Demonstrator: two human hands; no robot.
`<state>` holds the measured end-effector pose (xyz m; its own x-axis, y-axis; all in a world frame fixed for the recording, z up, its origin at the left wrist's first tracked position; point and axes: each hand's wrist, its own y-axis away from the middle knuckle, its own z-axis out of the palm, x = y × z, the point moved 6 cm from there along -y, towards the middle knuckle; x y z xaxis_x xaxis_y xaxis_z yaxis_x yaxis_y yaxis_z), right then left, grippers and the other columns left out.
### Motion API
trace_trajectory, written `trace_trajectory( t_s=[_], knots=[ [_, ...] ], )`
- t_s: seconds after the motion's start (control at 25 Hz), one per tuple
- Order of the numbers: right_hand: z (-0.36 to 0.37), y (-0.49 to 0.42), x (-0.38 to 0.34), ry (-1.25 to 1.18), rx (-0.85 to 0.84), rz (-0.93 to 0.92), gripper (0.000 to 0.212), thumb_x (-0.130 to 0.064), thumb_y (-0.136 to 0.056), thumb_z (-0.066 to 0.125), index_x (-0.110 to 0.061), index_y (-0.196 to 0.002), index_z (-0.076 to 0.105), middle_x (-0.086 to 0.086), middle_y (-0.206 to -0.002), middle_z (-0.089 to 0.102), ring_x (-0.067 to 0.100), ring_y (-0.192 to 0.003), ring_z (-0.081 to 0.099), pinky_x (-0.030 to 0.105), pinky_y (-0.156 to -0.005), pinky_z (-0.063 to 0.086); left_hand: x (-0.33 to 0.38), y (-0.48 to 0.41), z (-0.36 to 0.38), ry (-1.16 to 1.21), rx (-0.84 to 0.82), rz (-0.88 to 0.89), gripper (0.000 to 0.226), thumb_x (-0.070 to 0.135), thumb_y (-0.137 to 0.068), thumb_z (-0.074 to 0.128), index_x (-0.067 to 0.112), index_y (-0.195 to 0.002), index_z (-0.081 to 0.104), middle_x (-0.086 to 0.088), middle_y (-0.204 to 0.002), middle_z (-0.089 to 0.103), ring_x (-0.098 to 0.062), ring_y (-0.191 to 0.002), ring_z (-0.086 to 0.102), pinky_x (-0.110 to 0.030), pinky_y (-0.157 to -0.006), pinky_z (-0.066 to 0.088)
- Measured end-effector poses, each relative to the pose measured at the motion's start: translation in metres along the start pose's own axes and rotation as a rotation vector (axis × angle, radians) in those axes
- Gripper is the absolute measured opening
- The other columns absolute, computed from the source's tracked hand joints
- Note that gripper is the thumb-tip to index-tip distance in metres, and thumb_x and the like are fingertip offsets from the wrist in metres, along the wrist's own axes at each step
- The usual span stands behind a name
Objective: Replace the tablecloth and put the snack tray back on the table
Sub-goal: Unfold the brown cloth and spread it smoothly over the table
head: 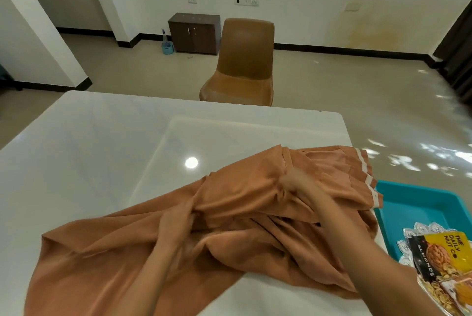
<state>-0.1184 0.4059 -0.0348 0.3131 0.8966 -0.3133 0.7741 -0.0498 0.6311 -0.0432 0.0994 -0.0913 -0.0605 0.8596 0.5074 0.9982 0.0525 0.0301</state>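
An orange-brown tablecloth with a white stripe along one edge lies bunched on the near half of the white table. My left hand grips a fold of it near the middle. My right hand pinches another fold farther right and farther back. To the right, beside the table, sits a teal tray. A silver snack plate with an almond packet and other snacks rests at the tray's near end.
A brown chair stands at the table's far side. A dark wooden cabinet and a small blue bin are against the back wall. Open floor lies to the right.
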Motion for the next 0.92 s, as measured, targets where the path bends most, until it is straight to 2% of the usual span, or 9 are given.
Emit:
trace_trajectory(
  t_s=[0.12,0.2,0.28,0.36,0.4,0.48,0.6,0.8,0.92],
  knots=[
    [-0.08,-0.004,-0.061,-0.358,0.394,-0.235,0.011,-0.014,-0.089,0.051,-0.015,-0.084,0.061,-0.001,-0.078,0.058,0.022,-0.074,0.055,0.027,-0.058,0.042,0.004,-0.052,-0.057,-0.073,0.207,-0.06,0.012,0.032,-0.096,0.042,0.027,-0.1,0.051,-0.002,-0.101,0.059,-0.027,-0.09,0.061,-0.036,-0.071,0.044],
    [-0.108,0.012,-0.1,-0.677,0.565,-0.51,0.014,-0.024,-0.094,0.052,-0.021,-0.104,0.061,-0.012,-0.097,0.061,0.006,-0.089,0.059,0.013,-0.066,0.047,0.004,-0.08,-0.104,-0.034,0.422,-0.136,0.017,0.03,-0.096,0.044,0.022,-0.108,0.052,-0.008,-0.108,0.06,-0.034,-0.098,0.06,-0.043,-0.078,0.046],
    [-0.101,0.014,-0.117,-0.644,0.519,-0.655,0.045,-0.031,-0.094,0.054,-0.026,-0.137,0.041,-0.015,-0.13,0.049,-0.002,-0.114,0.049,0.007,-0.088,0.042,-0.004,-0.086,-0.128,0.161,0.62,-0.257,0.027,0.021,-0.095,0.047,0.016,-0.121,0.05,-0.013,-0.121,0.058,-0.036,-0.11,0.055,-0.048,-0.088,0.045],
    [-0.07,0.008,-0.096,-0.379,0.531,-0.586,0.049,-0.034,-0.09,0.054,-0.029,-0.137,0.039,-0.006,-0.141,0.044,0.013,-0.125,0.046,0.029,-0.104,0.04,-0.006,-0.073,-0.119,0.175,0.674,-0.236,0.041,0.016,-0.093,0.05,0.007,-0.133,0.044,-0.019,-0.136,0.048,-0.038,-0.126,0.045,-0.051,-0.104,0.037],
    [-0.05,0.006,-0.075,-0.227,0.567,-0.513,0.046,-0.04,-0.085,0.054,-0.031,-0.129,0.044,-0.002,-0.133,0.049,0.019,-0.117,0.051,0.038,-0.1,0.043,-0.004,-0.062,-0.101,0.123,0.603,-0.151,0.048,0.019,-0.093,0.05,0.004,-0.138,0.041,-0.021,-0.143,0.042,-0.038,-0.133,0.038,-0.05,-0.112,0.028],
    [-0.007,0.002,-0.022,-0.041,0.569,-0.4,0.052,-0.052,-0.077,0.057,-0.031,-0.124,0.046,0.0,-0.124,0.051,0.022,-0.11,0.051,0.04,-0.092,0.044,0.001,-0.032,-0.047,0.038,0.283,0.023,0.067,0.044,-0.091,0.041,0.01,-0.148,0.03,-0.018,-0.154,0.026,-0.032,-0.144,0.019,-0.047,-0.12,0.007],
    [0.043,-0.013,0.037,0.102,0.454,-0.18,0.078,-0.059,-0.08,0.059,-0.021,-0.143,0.03,0.009,-0.147,0.036,0.032,-0.137,0.032,0.045,-0.111,0.028,-0.027,0.001,0.026,-0.176,-0.13,0.006,0.085,0.08,-0.077,0.02,0.042,-0.15,0.0,-0.001,-0.161,-0.005,-0.025,-0.147,-0.011,-0.056,-0.113,-0.01],
    [0.031,-0.021,0.052,0.17,0.471,-0.066,0.026,-0.04,-0.09,0.053,-0.02,-0.107,0.054,0.008,-0.113,0.062,0.031,-0.104,0.058,0.041,-0.086,0.046,-0.06,0.003,0.05,-0.31,-0.26,-0.135,0.09,0.091,-0.065,0.009,0.052,-0.138,-0.025,0.006,-0.159,-0.017,-0.028,-0.147,-0.014,-0.067,-0.106,-0.012],
    [0.001,-0.018,0.047,0.067,0.461,-0.105,0.031,-0.027,-0.09,0.047,-0.019,-0.117,0.058,0.012,-0.113,0.065,0.034,-0.1,0.061,0.04,-0.085,0.049,-0.065,-0.002,0.044,-0.286,-0.243,-0.208,0.082,0.088,-0.069,0.003,0.053,-0.138,-0.025,0.008,-0.159,-0.015,-0.026,-0.147,-0.013,-0.067,-0.106,-0.013]
  ],
)
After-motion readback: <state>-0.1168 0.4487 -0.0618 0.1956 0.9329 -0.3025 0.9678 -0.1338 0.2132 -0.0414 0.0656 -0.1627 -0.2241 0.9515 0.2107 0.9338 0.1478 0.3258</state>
